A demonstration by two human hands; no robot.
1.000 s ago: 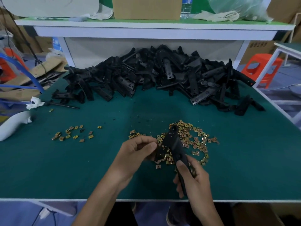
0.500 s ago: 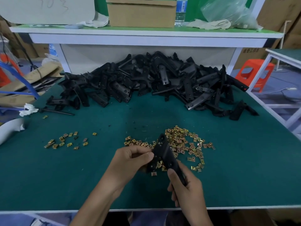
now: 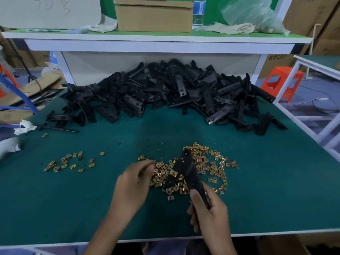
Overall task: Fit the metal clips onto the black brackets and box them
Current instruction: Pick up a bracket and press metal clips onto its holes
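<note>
— Why hold the black bracket (image 3: 189,172) tilted up?
— Probably for reach: the grip of the right hand (image 3: 209,212) wraps its lower end, leaving the top free above the metal clips (image 3: 204,161) just beyond.
— And the left hand (image 3: 131,186)?
— Curled onto clips on the bench (image 3: 276,190), left of that grip. Pinching one? Can't tell.

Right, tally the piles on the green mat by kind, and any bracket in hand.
Black bracket pile: 1
Metal clip piles: 2, large, small
Held bracket, in right hand: 1
Total: 4
</note>
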